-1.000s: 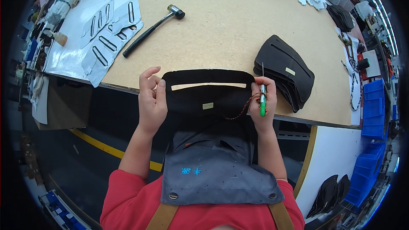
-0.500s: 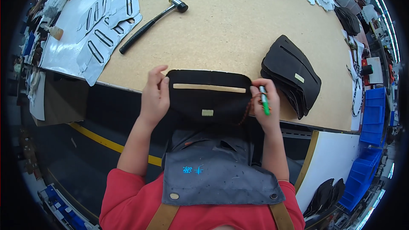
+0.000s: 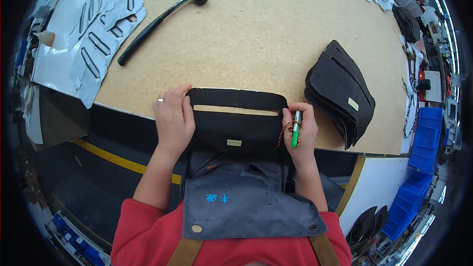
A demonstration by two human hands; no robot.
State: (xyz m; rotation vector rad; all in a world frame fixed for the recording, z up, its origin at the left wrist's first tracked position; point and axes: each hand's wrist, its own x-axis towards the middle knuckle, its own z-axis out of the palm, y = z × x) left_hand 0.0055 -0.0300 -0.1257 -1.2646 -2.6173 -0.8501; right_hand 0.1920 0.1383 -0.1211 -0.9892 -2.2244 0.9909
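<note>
A black panel [image 3: 212, 130] is held up between the person's two hands at the near edge of the table [image 3: 256, 44], just beyond the grey apron [image 3: 251, 209]. Its far part overlaps the table edge in the view; whether it touches the wood cannot be told. A long slot runs left to right across the far part of the panel, with the tan tabletop showing through, and a small pale label [image 3: 234, 143] sits nearer the person.

The left hand [image 3: 175, 120] pinches the panel's left edge near the far corner, thumb on the near side and fingers curled behind — a ring [image 3: 160, 100] shows on one finger. The right hand [image 3: 301, 130] grips the right edge between thumb and fingers, and also keeps a slim green and silver tool [image 3: 295, 135] tucked against the fingers, its green end toward the person. A reddish-brown cord [image 3: 279, 138] hangs beside that hand, next to the panel.

To the right of the right hand, near the table's near edge, lies a stack of similar black pieces [image 3: 340, 86], the top one with a slot and a pale label. Far left on the table lies a hammer [image 3: 160, 19], its head toward the far side. Left of it, white slotted sheets [image 3: 106, 32] overlap one another. Blue bins [image 3: 424, 138] stand beyond the table's right end.
</note>
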